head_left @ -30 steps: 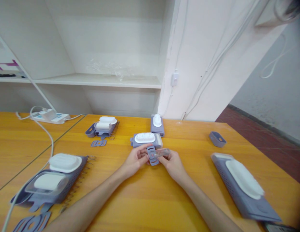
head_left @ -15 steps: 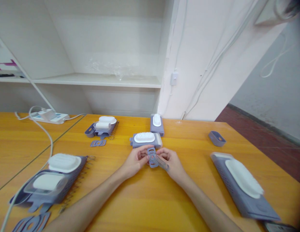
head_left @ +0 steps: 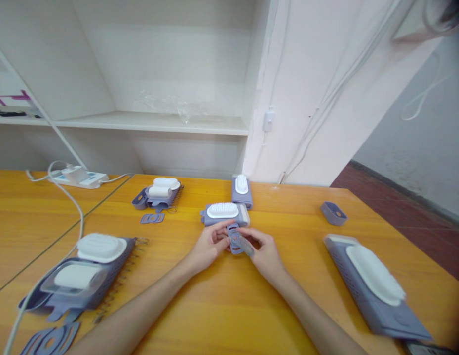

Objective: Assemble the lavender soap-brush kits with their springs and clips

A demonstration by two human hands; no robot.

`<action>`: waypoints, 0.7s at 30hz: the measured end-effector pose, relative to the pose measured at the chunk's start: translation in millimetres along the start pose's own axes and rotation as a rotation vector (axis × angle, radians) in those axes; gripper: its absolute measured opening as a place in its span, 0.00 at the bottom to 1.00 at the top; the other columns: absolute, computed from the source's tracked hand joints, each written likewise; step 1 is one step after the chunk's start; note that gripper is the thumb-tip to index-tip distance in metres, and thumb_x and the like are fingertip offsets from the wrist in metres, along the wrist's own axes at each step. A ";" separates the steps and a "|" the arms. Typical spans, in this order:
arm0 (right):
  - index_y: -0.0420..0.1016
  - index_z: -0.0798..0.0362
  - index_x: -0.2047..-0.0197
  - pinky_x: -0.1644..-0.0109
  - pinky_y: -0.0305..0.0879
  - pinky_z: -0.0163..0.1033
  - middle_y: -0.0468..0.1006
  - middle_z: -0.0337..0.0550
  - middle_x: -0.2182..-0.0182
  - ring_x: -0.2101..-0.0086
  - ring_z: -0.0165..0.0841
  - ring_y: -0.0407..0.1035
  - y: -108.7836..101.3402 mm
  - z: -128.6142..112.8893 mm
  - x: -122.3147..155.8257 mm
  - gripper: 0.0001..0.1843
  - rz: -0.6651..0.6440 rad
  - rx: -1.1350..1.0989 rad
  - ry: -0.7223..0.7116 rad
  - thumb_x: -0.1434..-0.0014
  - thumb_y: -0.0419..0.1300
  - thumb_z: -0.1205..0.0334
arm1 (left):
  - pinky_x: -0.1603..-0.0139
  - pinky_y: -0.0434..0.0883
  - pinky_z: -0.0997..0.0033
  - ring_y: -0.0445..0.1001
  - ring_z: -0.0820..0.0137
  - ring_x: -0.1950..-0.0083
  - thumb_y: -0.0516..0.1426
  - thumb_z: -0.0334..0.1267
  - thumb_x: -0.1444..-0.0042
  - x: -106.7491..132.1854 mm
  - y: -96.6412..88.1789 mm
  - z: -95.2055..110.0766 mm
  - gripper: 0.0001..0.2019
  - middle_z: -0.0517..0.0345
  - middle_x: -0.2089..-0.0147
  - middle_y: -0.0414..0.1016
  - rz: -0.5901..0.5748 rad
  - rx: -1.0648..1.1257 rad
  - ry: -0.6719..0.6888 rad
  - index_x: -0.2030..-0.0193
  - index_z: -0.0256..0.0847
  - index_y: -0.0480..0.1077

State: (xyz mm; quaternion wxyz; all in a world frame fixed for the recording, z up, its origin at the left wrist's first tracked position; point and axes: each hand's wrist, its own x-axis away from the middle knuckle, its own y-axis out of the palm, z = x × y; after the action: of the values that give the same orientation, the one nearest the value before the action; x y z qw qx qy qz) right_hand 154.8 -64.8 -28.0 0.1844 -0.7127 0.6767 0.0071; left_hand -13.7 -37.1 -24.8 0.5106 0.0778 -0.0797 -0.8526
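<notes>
Several sets: brush set (head_left: 224, 213) just beyond the hands; left tray set (head_left: 85, 273) and right tray set (head_left: 373, 291) well apart on the surface (head_left: 229, 305).
Left hand (head_left: 209, 246): fingers pinch the slotted part (head_left: 235, 240).
Right hand (head_left: 264, 251): fingers grip its other end.
Slotted part: between both hands' fingertips, near the brush set.

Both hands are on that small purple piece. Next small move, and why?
Probably ease the slim ribbed part into the small purple piece: the left hand pinches the piece, the right hand holds the ribbed part slanted against it, and the two do not look fully seated.
</notes>
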 end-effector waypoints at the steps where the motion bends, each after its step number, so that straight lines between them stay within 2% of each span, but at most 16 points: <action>1: 0.76 0.53 0.55 0.53 0.69 0.43 0.79 0.47 0.59 0.60 0.38 0.73 -0.6 -1.0 0.7 0.14 -0.014 0.042 -0.031 0.45 0.58 0.63 | 0.62 0.69 0.70 0.73 0.68 0.62 0.63 0.41 0.51 0.4 0.1 -0.1 0.28 0.47 0.60 0.75 0.010 -0.003 0.003 0.44 0.34 0.64; 6: 0.73 0.50 0.50 0.50 0.67 0.43 0.76 0.46 0.55 0.57 0.37 0.71 0.3 -6.7 3.7 0.19 -0.011 0.218 -0.190 0.47 0.61 0.62 | 0.63 0.69 0.71 0.72 0.69 0.63 0.63 0.41 0.51 1.1 2.4 -1.0 0.28 0.49 0.60 0.74 0.032 -0.013 0.023 0.44 0.35 0.65; 10: 0.76 0.51 0.55 0.52 0.68 0.42 0.78 0.45 0.59 0.59 0.37 0.72 2.4 -6.7 2.8 0.14 0.070 0.192 -0.143 0.46 0.61 0.58 | 0.63 0.69 0.70 0.72 0.69 0.64 0.63 0.40 0.51 0.6 2.5 -1.6 0.28 0.50 0.61 0.74 0.022 0.000 0.002 0.44 0.35 0.64; 16: 0.77 0.52 0.56 0.55 0.70 0.43 0.80 0.45 0.60 0.60 0.38 0.73 0.5 -4.0 0.8 0.15 0.106 0.093 -0.043 0.45 0.61 0.56 | 0.62 0.70 0.70 0.73 0.70 0.65 0.63 0.40 0.50 -0.1 -1.3 1.8 0.26 0.52 0.64 0.74 0.009 0.005 0.001 0.45 0.35 0.65; 21: 0.77 0.53 0.58 0.55 0.69 0.43 0.80 0.46 0.61 0.61 0.38 0.73 0.7 -6.7 0.7 0.13 0.110 0.114 -0.084 0.45 0.60 0.57 | 0.63 0.71 0.69 0.74 0.70 0.67 0.63 0.41 0.52 -1.3 -0.4 2.8 0.23 0.54 0.67 0.74 0.048 0.026 0.000 0.50 0.34 0.66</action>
State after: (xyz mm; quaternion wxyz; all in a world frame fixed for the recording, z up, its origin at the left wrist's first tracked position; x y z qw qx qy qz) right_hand 152.6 -67.3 -22.1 0.2520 -0.6619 0.7059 0.0086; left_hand -14.1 -35.6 -22.0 0.5297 0.0824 -0.0925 -0.8391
